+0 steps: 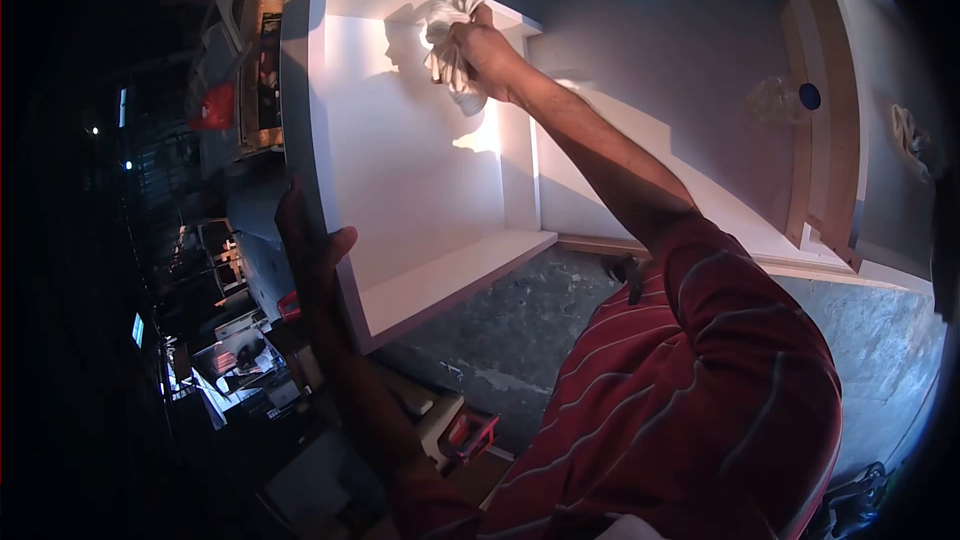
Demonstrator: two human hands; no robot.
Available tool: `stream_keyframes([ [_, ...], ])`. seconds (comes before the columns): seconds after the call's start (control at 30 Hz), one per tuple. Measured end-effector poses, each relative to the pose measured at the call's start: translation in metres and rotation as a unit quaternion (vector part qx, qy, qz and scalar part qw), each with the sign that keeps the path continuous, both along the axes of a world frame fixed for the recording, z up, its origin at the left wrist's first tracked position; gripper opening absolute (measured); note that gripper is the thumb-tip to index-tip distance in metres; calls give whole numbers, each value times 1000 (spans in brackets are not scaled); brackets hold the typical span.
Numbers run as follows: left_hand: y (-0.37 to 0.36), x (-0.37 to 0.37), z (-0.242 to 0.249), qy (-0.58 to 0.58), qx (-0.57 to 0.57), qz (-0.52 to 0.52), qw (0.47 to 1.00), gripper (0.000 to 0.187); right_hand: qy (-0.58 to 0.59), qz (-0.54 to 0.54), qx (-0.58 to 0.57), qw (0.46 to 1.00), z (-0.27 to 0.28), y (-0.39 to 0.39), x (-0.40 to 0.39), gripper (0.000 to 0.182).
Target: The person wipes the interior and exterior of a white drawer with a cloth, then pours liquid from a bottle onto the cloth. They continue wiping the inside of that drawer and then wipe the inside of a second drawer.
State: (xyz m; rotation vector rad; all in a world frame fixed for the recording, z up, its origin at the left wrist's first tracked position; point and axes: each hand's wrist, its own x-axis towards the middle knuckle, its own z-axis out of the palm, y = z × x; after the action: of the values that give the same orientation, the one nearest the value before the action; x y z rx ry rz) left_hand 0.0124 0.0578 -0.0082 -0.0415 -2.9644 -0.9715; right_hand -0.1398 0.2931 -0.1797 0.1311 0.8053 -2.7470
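Observation:
A white open box, like a drawer or small cabinet body, stands tilted in front of me with its inside facing me. My right hand is closed on a bunched white cloth, which is inside the box near its upper right corner. Along the box's left side, my left hand grips the edge. Its thumb lies over the rim, and the fingers are in shadow on the outer face. Bright light falls on the cloth and the inner panel.
On the pale panel to the right lies a clear bottle with a blue cap. Farther right is a light coil or rag. A red bag is at left, a red-framed object below. Grey floor shows beneath.

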Motion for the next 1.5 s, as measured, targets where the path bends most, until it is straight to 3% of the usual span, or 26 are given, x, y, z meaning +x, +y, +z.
stream_keyframes([
  [0.07, -22, -7, -1, -8, 12, -24, 1000, 90, 42, -8, 25, 999, 3, -28, 18, 44],
  [0.13, -19, -9, 7, -28, 37, 5, 999, 90, 36, -61, 189, 979, 5, -97, 18, 46],
  [0.2, -24, -9, 10, -45, 66, 38, 996, 91, 97, -118, 236, 960, 28, -140, 4, 45],
  [0.27, -34, -10, 10, -56, 28, 32, 997, 93, 279, -332, 388, 813, 47, -161, -11, 41],
  [0.4, -30, -11, 12, -68, 47, 49, 995, 96, 283, -264, 469, 794, 72, -164, -55, 36],
  [0.47, -32, -11, 13, -71, 55, 57, 994, 96, 296, -183, 576, 739, 67, -166, -81, 31],
  [0.5, -34, -11, 13, -73, 58, 62, 994, 96, 297, -180, 572, 743, 66, -166, -88, 31],
  [0.57, -39, -13, 11, -79, 65, 71, 992, 96, 357, -129, 640, 668, 55, -161, -97, 31],
  [0.67, -42, -15, 9, -87, 80, 86, 989, 96, 309, -107, 643, 693, 9, -158, -95, 29],
  [0.8, -44, -9, 6, -100, 106, 116, 982, 96, 212, -47, 623, 752, -98, -128, -65, 28],
  [0.87, -44, -5, 5, -107, 119, 132, 978, 96, 158, 28, 676, 719, -165, -125, -69, 28],
  [0.9, -44, -4, 5, -110, 125, 138, 976, 96, 72, 79, 632, 767, -182, -117, -73, 29],
  [0.93, -45, -3, 5, -112, 127, 141, 975, 96, -15, 128, 579, 805, -190, -113, -77, 30],
  [1.0, -44, -2, 4, -116, 132, 150, 973, 96, -30, 43, 560, 827, -166, -107, -67, 29],
  [1.07, -44, -1, 4, -121, 139, 157, 970, 96, 17, -37, 375, 926, -124, -106, -43, 37],
  [1.13, -44, 1, 3, -126, 145, 164, 967, 96, 142, -58, 489, 859, -116, -114, -24, 35],
  [1.2, -44, 2, 3, -129, 145, 169, 966, 96, 289, -110, 692, 652, -142, -107, -25, 32],
  [1.27, -42, 3, 4, -128, 143, 170, 967, 96, 220, -46, 880, 419, -160, -96, -27, 44],
  [1.33, -42, 4, 3, -125, 140, 167, 968, 96, 228, 116, 879, 404, -175, -67, -21, 55],
  [1.37, -41, 4, 2, -123, 137, 161, 970, 96, 287, 28, 890, 354, -181, -61, -15, 53],
  [1.4, -41, 2, 2, -118, 132, 154, 972, 96, 287, 29, 890, 352, -185, -59, -12, 53],
  [1.47, -39, -3, 2, -104, 113, 132, 979, 96, 351, 82, 885, 294, -185, -56, 4, 50],
  [1.5, -38, -5, 3, -95, 102, 121, 983, 96, 390, 44, 870, 298, -186, -54, 19, 49],
])
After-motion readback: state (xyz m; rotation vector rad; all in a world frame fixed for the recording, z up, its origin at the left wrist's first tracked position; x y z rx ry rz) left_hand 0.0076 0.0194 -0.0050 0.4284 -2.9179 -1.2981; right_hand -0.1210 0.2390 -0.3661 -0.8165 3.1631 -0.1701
